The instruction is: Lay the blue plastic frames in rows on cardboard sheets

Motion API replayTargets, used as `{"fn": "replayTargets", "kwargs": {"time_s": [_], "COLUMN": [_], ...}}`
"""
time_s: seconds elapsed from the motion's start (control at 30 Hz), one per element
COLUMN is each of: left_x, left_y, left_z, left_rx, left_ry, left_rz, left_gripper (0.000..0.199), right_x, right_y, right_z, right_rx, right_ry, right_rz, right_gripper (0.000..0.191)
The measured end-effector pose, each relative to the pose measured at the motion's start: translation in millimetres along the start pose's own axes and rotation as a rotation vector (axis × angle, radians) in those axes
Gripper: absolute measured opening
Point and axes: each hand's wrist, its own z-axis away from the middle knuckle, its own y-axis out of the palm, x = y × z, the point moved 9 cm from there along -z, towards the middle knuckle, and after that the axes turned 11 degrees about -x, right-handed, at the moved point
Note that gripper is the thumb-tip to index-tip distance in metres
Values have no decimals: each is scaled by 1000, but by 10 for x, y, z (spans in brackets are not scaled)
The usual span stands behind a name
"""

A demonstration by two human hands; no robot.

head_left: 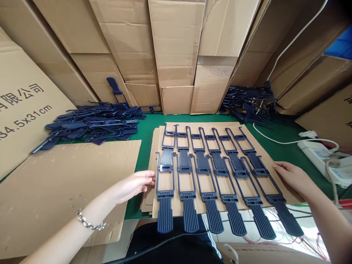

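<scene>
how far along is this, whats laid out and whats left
Done: twelve navy ribbed plastic pieces lie in two rows of six on the cardboard sheet. In hand: nothing; the left hand and right hand are open at its sides. Left: loose heaps at left and right.

The bare left hand (134, 186) and bare right hand (294, 178) stretch open, fingers together, pointing inward toward each other.

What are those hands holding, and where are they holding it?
The left hand and right hand seem to hold the cardboard sheet by its two side edges.
</scene>
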Motion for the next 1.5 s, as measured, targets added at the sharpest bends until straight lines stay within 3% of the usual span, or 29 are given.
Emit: {"fn": "replayTargets", "kwargs": {"time_s": [0.23, 0.47, 0.73, 0.97, 1.13, 1.37, 1.5], "left_x": [369, 576, 707, 750, 849, 1176, 1243], "left_y": [-311, -811, -1268, -1577, -1717, -2173, -2342], "left_z": [260, 479, 691, 874, 1110, 1579, 1845], "left_rx": [-68, -302, -541, -610, -649, -872, -958], "left_ry": [-72, -5, 44, 91, 25, -13, 13], "left_rz": [198, 342, 447, 451, 429, 501, 374], "left_gripper": [30, 23, 25, 23, 21, 28, 28], "right_x": [370, 939, 1471, 1800, 2088, 2541, 2795], "right_y": [49, 183, 369, 575, 723, 937, 1021], "right_z": [238, 435, 584, 755, 950, 1307, 1521], "right_rx": [167, 211, 270, 412, 463, 588, 685], "right_ry": [6, -169, -284, -286, -317, -359, -334], "right_rz": [58, 87, 44, -71, -143, -244, -282], "right_gripper": [27, 24, 16, 18, 14, 11, 12]}}
